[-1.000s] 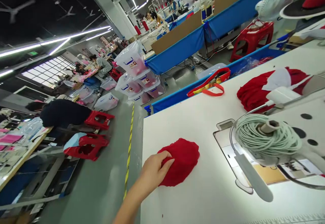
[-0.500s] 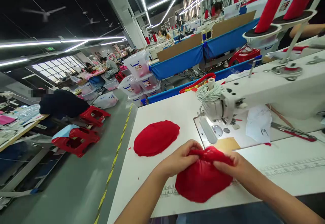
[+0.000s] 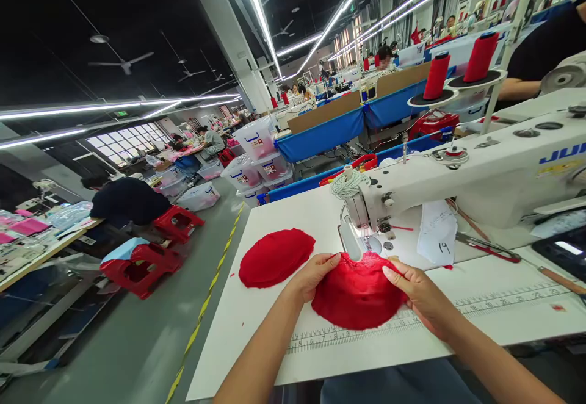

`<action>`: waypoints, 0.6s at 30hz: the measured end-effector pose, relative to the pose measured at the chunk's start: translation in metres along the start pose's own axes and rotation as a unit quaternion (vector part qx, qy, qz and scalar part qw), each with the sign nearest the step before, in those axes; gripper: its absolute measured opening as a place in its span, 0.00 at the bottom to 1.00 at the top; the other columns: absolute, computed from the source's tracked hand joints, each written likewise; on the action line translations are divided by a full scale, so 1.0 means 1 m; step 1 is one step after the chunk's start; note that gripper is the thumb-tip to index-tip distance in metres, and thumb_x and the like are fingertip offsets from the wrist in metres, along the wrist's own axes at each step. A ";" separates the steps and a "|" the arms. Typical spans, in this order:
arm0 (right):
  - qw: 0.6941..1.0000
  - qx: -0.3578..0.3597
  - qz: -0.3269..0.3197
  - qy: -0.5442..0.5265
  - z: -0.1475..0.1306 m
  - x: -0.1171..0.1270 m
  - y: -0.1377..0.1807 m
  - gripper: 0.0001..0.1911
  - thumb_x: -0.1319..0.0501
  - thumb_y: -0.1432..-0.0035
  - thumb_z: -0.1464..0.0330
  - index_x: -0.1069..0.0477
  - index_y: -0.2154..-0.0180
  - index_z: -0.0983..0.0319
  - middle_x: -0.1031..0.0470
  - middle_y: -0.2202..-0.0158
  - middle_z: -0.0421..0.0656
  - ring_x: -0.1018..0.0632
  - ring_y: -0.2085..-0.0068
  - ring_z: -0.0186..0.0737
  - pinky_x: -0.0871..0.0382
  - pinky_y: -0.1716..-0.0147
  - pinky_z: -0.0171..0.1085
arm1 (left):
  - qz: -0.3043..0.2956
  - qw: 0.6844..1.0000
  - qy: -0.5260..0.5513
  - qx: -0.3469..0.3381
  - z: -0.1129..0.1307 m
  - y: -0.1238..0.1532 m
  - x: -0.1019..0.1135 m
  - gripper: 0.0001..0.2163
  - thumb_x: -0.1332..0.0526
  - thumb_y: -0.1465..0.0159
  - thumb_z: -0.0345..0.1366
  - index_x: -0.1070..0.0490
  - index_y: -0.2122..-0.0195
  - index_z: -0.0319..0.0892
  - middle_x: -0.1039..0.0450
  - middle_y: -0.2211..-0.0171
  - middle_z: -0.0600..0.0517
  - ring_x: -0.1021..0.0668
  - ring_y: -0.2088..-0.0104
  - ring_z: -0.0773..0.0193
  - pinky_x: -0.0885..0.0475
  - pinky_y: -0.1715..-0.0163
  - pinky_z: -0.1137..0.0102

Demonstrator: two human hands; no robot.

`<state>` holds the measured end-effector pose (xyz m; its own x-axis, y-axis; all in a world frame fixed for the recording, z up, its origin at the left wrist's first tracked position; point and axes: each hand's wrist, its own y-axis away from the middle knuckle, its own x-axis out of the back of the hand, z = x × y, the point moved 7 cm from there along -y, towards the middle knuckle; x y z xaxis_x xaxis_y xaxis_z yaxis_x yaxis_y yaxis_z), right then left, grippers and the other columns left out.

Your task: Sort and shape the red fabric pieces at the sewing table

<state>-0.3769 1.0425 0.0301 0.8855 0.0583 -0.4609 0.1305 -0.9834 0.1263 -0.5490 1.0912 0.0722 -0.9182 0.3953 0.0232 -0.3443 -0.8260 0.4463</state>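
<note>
A red oval fabric piece (image 3: 359, 297) is stretched between my two hands, its far edge close to the needle area of a white sewing machine (image 3: 412, 175). My left hand (image 3: 315, 276) pinches its left edge between thumb and fingers. At the right edge my right hand (image 3: 409, 285) grips it, thumb on top. Whether the far edge lies under the presser foot I cannot tell. To the left, a second red fabric oval (image 3: 277, 257) lies flat on the white table (image 3: 260, 331).
A paper marked 19 (image 3: 437, 233) and red-handled scissors (image 3: 488, 246) lie right of the needle. A ruler strip (image 3: 458, 309) runs along the table front. Red thread cones (image 3: 436, 77) stand behind the machine. A dark phone-like device (image 3: 563, 254) sits at far right.
The red fabric, bunched between my hands before, is now spread out flatter, its far edge nearer the needle. My hands have moved apart. The view has shifted slightly right.
</note>
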 end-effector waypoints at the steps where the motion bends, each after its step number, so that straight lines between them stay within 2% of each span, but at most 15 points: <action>1: 1.000 0.003 0.002 0.005 0.001 -0.001 -0.002 0.19 0.34 0.51 0.49 0.22 0.68 0.58 0.26 0.61 0.42 0.26 0.59 0.46 0.29 0.58 0.41 | -0.007 1.000 0.005 0.006 -0.003 0.000 0.000 0.24 0.30 0.54 0.57 0.27 0.73 0.38 0.25 0.75 0.53 0.27 0.73 0.68 0.34 0.68 0.72; 4: 1.000 0.009 0.008 0.020 0.003 -0.003 -0.005 0.20 0.34 0.50 0.49 0.25 0.72 0.60 0.30 0.64 0.41 0.28 0.63 0.44 0.30 0.64 0.40 | -0.028 0.999 0.010 0.026 -0.009 0.001 0.003 0.25 0.28 0.56 0.56 0.25 0.73 0.36 0.23 0.75 0.51 0.24 0.72 0.64 0.32 0.66 0.70; 8: 0.999 0.013 0.035 0.029 0.004 -0.005 -0.007 0.19 0.35 0.49 0.50 0.26 0.74 0.60 0.35 0.67 0.39 0.30 0.67 0.40 0.32 0.70 0.37 | -0.039 0.998 0.008 0.043 -0.011 0.002 0.009 0.20 0.23 0.60 0.43 0.21 0.69 0.37 0.20 0.72 0.50 0.21 0.69 0.62 0.30 0.61 0.68; 10: 0.999 0.011 0.043 0.024 0.004 -0.006 -0.008 0.19 0.35 0.49 0.51 0.26 0.75 0.60 0.35 0.69 0.38 0.30 0.69 0.39 0.33 0.71 0.37 | -0.037 0.998 0.012 0.042 -0.010 0.003 0.010 0.19 0.23 0.58 0.41 0.21 0.68 0.37 0.19 0.70 0.49 0.21 0.68 0.62 0.29 0.59 0.68; 14: 0.999 0.008 0.054 -0.006 0.006 -0.006 -0.011 0.18 0.32 0.53 0.52 0.28 0.77 0.60 0.32 0.72 0.38 0.30 0.69 0.39 0.32 0.70 0.37 | -0.038 0.998 0.026 0.035 -0.009 0.004 0.007 0.18 0.24 0.57 0.42 0.20 0.67 0.38 0.19 0.69 0.49 0.20 0.68 0.63 0.29 0.58 0.68; 18: 0.995 -0.014 0.082 -0.058 0.008 0.002 -0.012 0.17 0.31 0.53 0.52 0.26 0.72 0.58 0.26 0.72 0.39 0.27 0.67 0.42 0.31 0.68 0.38 | -0.048 0.997 0.040 0.040 -0.011 0.002 0.000 0.17 0.23 0.59 0.40 0.21 0.71 0.37 0.20 0.72 0.50 0.22 0.71 0.64 0.30 0.62 0.69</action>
<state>-0.3798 1.0532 0.0207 0.8391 -0.1249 -0.5294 0.0012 -0.9728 0.2316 -0.5520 1.0847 0.0631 -0.8960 0.4341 -0.0932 -0.4170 -0.7507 0.5124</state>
